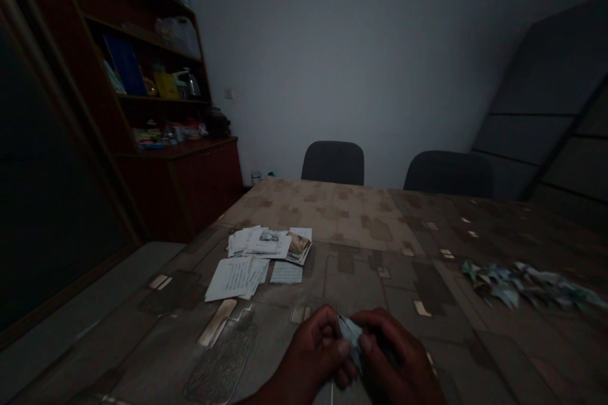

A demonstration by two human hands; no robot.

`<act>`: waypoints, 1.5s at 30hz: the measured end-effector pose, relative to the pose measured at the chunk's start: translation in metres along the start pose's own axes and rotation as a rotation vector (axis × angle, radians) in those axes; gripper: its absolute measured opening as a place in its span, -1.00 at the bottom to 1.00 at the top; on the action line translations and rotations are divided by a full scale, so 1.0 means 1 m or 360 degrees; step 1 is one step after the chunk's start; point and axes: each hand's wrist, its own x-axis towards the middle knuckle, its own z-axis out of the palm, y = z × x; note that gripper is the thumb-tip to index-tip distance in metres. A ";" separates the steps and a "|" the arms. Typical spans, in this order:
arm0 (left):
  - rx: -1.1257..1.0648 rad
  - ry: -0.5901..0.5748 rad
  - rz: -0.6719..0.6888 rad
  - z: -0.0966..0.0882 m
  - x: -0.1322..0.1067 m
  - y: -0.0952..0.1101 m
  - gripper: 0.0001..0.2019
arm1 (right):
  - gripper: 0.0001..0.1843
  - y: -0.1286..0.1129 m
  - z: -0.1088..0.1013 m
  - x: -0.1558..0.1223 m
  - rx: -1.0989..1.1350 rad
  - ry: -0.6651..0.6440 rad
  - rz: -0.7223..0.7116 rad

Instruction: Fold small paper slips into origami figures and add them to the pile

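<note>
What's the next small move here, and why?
Probably press the small paper piece flatter between the fingertips: the left hand and right hand both grip it, and it looks folded, though the dim light hides its creases. Neither hand is touching the printed sheets or the pile of crumpled-looking pieces.

Here I see the small pale paper (350, 331), creased and tilted, pinched between left hand (317, 345) and right hand (395, 349).
</note>
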 end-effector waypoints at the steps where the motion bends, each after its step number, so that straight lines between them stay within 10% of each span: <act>1: -0.0018 -0.0013 0.0023 -0.002 0.001 -0.001 -0.53 | -0.78 0.000 0.000 0.000 0.0039 0.0035 0.0023; 8: 0.0011 -0.0011 0.0095 -0.004 0.001 -0.004 -0.56 | -0.84 -0.001 -0.004 -0.002 0.0013 0.0283 -0.0056; 17: 0.0229 -0.0113 0.0246 -0.003 -0.007 0.001 -0.66 | -0.76 0.002 -0.006 -0.001 -0.0187 -0.0093 -0.0354; 45: -0.0128 -0.0135 0.0150 -0.007 0.002 -0.008 -0.59 | -0.80 -0.001 -0.006 0.001 0.0165 -0.0057 -0.0127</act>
